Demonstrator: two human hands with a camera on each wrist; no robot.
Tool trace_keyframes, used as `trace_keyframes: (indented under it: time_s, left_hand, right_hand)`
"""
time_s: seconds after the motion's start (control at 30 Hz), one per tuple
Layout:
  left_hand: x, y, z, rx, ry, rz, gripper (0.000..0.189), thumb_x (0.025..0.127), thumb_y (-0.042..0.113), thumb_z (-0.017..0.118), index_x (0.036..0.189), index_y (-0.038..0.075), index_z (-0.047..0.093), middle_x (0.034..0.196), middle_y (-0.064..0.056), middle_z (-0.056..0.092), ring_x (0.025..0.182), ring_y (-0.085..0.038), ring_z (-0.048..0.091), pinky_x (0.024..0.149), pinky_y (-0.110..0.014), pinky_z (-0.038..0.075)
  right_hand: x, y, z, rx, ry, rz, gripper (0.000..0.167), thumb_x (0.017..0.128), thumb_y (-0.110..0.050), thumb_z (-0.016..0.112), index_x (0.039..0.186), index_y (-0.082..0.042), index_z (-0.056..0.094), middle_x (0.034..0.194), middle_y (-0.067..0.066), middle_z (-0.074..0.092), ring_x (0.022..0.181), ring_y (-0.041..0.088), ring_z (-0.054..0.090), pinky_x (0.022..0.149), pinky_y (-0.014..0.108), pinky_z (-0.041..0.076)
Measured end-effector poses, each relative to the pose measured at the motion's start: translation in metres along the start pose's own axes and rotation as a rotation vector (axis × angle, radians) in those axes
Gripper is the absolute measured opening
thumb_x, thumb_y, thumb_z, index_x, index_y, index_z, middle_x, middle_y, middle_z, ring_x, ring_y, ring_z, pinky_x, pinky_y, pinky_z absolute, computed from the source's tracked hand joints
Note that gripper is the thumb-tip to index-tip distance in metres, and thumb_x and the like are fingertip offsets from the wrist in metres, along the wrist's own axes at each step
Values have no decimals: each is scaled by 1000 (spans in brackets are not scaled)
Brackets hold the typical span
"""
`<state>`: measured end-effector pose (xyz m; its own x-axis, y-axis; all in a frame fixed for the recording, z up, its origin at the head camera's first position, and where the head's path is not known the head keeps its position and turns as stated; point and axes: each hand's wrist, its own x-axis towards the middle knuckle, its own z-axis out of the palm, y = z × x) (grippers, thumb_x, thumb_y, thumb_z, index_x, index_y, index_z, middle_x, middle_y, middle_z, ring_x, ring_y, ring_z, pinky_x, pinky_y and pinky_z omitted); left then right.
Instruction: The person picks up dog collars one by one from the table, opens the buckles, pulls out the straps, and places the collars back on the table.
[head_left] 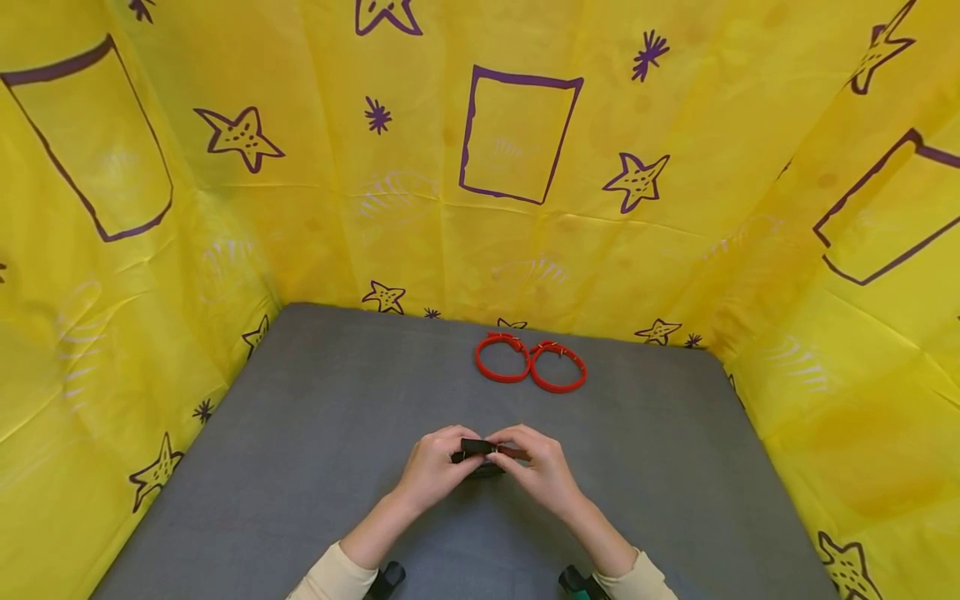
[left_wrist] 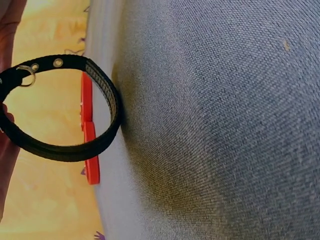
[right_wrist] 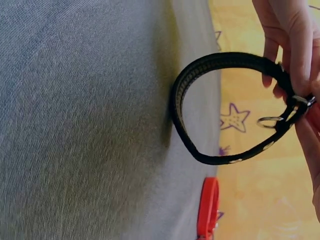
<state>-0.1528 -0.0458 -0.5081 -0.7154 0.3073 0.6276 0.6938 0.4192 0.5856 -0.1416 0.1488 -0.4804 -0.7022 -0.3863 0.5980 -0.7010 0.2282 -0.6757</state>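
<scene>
Both hands meet at a black collar [head_left: 477,447] over the near middle of the table. My left hand [head_left: 435,468] pinches one side of its buckle area, and my right hand [head_left: 543,468] pinches the strap from the other side, where a brownish-red piece shows at the fingers. In the left wrist view the collar [left_wrist: 65,152] forms a loop with metal eyelets and a ring, its lower side near or on the cloth. The right wrist view shows the metal buckle [right_wrist: 301,101] between the fingers; whether the strap is fastened I cannot tell.
Two red collars, one on the left [head_left: 502,378] and one on the right [head_left: 558,387], lie side by side toward the back of the grey cloth-covered table [head_left: 337,392]. Yellow patterned fabric [head_left: 420,242] walls the back and both sides.
</scene>
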Motion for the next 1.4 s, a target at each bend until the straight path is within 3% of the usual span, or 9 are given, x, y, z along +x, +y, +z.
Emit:
trace_keyframes:
  time_s: [0.27, 0.73, 0.97, 1.2, 1.4]
  left_hand:
    - [-3, 1, 0, 6, 9, -40, 15, 74, 10, 85, 86, 13, 76, 84, 7, 70, 76, -8, 66, 67, -22, 53]
    - [-5, -2, 2, -37, 42, -19, 12, 75, 10, 84, 84, 13, 76, 85, 7, 70, 74, -4, 65, 63, -19, 52]
    - [-5, 0, 3, -116, 67, -19, 10, 75, 6, 83, 82, 11, 77, 85, 5, 71, 72, -7, 66, 57, -29, 54]
    - [-5, 2, 3, -214, 86, -40, 13, 74, 1, 83, 81, 10, 77, 83, 1, 71, 70, -12, 65, 56, -31, 52]
    - [3, 20, -8, -254, 92, -18, 15, 71, -9, 81, 82, 0, 76, 80, -9, 71, 71, -23, 68, 59, -35, 54]
  right_hand:
    - [11, -23, -1, 4, -18, -5, 24, 77, 15, 74, 98, 6, 68, 92, 17, 67, 84, 32, 68, 67, 37, 59]
    - [7, -19, -1, -1, -4, -5, 26, 76, 14, 75, 99, 4, 68, 93, 16, 67, 83, 31, 68, 65, 42, 59]
    - [6, -20, -4, -39, -8, -1, 27, 76, 12, 76, 100, 2, 69, 93, 14, 68, 81, 30, 67, 68, 47, 58]
    - [-4, 1, -2, -20, -24, 24, 27, 79, 8, 75, 103, -1, 69, 97, 12, 67, 87, 26, 68, 70, 44, 58]
    - [-13, 20, -4, -4, -72, 105, 28, 84, -7, 76, 111, -10, 69, 106, 1, 68, 98, 17, 67, 81, 35, 57]
